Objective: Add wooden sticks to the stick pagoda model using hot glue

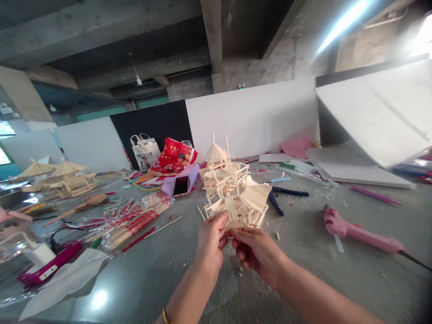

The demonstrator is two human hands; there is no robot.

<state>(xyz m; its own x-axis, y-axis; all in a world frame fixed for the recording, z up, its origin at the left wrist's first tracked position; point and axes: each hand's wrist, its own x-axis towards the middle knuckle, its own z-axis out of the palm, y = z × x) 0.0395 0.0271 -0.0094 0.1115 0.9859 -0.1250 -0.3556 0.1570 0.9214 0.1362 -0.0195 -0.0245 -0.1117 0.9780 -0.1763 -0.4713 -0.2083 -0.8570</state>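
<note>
Fingers of both my hands pinch the lower edge of a stick-built pavilion model [232, 189], held tilted just above the grey table [303, 270] at centre frame. My left hand [211, 238] closes thumb and fingertips on the model's left corner; my right hand [254, 249] grips the bottom rim from the right and below, so both grips are narrow and loaded with the model.

Just right of the model lie dark blue pliers [283, 195], and farther right a pink glue gun [357, 231] rests on the table with its cord running to the right edge. Loose stick offcuts dot the surface near them.

To the left, a clear plastic bag [131, 220] lies open on the table and holds a bundle of thin sticks in red-printed sleeves; one bare stick lies beside it. Behind it a phone [180, 185] sits in a lilac pouch, and a red printed packet [173, 157] leans against a white tote bag [146, 150]; I cannot tell what either of these contains.

At upper left of the table stand two finished pavilion models [60, 177]. At lower left lie a magenta tool [50, 265] and white tissue [67, 279]. White foam boards [354, 171] are stacked at upper right.
</note>
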